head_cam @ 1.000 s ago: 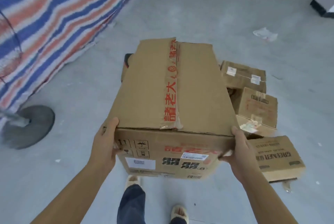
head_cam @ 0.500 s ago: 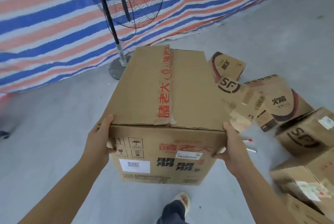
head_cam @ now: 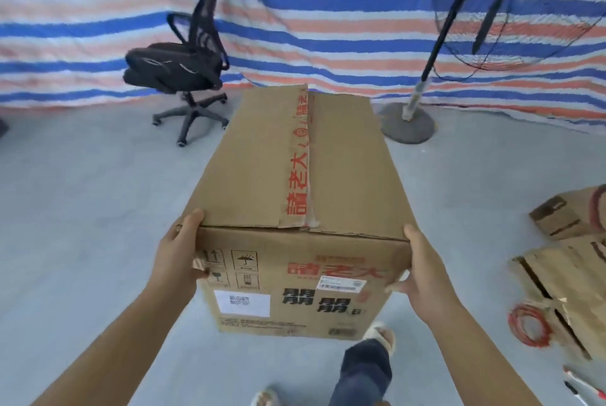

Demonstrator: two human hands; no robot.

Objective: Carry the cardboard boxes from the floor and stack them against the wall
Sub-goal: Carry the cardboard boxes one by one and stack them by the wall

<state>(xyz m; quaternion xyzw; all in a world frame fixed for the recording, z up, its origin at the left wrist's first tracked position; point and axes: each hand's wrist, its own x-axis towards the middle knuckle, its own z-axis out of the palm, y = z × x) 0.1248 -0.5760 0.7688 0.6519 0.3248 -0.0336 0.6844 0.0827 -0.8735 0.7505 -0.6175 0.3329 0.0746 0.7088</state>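
Two hands carry one cardboard box (head_cam: 296, 195) at centre, clear of the floor: left hand (head_cam: 178, 253) and right hand (head_cam: 423, 269) grip opposite near corners, fingers curled round the edges. Carrying step. Next: advance toward the striped tarp wall (head_cam: 328, 28) at 12 o'clock, between office chair (head_cam: 183, 67) and fan stand (head_cam: 410, 123).

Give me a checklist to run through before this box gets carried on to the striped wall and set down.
1. Grip: left hand and right hand hold opposite sides of the cardboard box near its top edge. Ok.
2. Box closed: the red-printed tape runs along the top seam, though its near end is peeling. Ok.
3. Box level: the top looks roughly flat. Ok.
4. Path ahead: bare floor between the office chair and the fan stand. Ok.
5. Floor just under the box: hidden by the box. Cannot tell.
6. Trip hazards: a red cord coil and loose boxes lie to the right, off the path. Ok.
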